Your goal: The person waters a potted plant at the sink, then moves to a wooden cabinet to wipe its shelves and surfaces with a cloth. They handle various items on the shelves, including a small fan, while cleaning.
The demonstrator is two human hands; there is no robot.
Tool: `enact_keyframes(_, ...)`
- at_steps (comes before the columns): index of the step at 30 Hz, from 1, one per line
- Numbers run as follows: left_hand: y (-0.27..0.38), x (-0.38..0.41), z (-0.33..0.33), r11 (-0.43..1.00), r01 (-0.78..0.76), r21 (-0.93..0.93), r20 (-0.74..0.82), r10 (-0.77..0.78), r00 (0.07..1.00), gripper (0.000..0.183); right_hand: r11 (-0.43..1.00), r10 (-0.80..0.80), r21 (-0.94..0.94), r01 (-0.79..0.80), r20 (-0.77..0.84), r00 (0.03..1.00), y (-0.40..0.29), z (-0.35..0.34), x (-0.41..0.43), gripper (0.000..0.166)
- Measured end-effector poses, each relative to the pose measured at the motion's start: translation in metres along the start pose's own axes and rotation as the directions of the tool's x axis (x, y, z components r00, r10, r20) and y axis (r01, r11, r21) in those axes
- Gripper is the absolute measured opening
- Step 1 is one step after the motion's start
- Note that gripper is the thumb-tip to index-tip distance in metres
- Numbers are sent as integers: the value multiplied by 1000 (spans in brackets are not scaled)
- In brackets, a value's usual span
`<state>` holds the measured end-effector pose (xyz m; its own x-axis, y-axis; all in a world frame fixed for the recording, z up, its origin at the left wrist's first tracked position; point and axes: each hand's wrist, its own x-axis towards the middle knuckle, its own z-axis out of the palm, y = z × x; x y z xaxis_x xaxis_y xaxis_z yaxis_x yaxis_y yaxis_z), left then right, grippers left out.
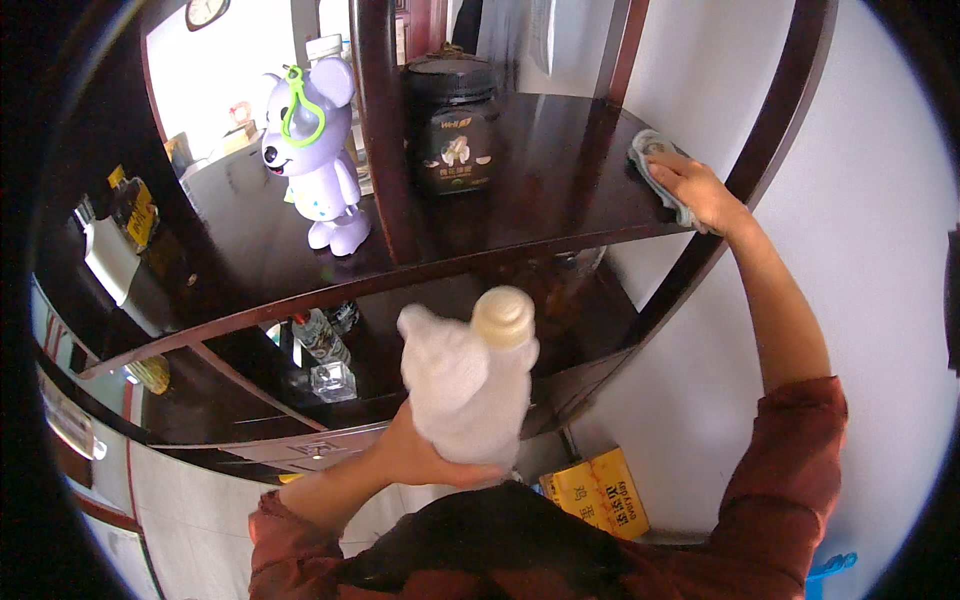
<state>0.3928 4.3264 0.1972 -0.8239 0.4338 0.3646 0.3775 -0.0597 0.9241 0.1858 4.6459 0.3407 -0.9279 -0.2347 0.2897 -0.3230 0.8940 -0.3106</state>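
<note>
My left hand holds a fuzzy white plush-like object from below, in front of the shelves; a cream rounded knob or cap shows at its top. My right hand presses a folded light cloth onto the right end of the dark wooden shelf, beside the curved frame. Left of the cloth, a dark jar with a black lid stands on this shelf. Beyond an upright post, a lilac bear-like figurine stands with a green clip hanging over its face.
A small bottle with a yellow label stands at the left. On the lower shelf are a clear bottle and a glass block-like item. A curved frame post borders the white wall. A yellow box lies below.
</note>
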Motion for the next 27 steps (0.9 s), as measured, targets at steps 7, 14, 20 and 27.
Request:
enact_keyframes(7, 101, 81, 36, 999, 29, -16, 1, -29, 1000, 75, 987, 91, -107, -121, -248, 964, -5, 4, -13, 31)
enact_keyframes(14, 131, 189, 52, 973, -230, -28, -120, 225, 967, 38, 962, -198, 87, 260, -437, 877, 22, 9, -43, 21)
enact_keyframes(20, 112, 297, 43, 941, -320, 107, -269, 337, 902, 46, 921, -179, 38, 388, -844, 506, 40, 39, -38, 20)
enact_keyframes(27, 67, 376, 20, 805, -181, 566, -495, 507, 705, 73, 843, -233, -2, 538, -903, 361, 49, 43, -34, 17)
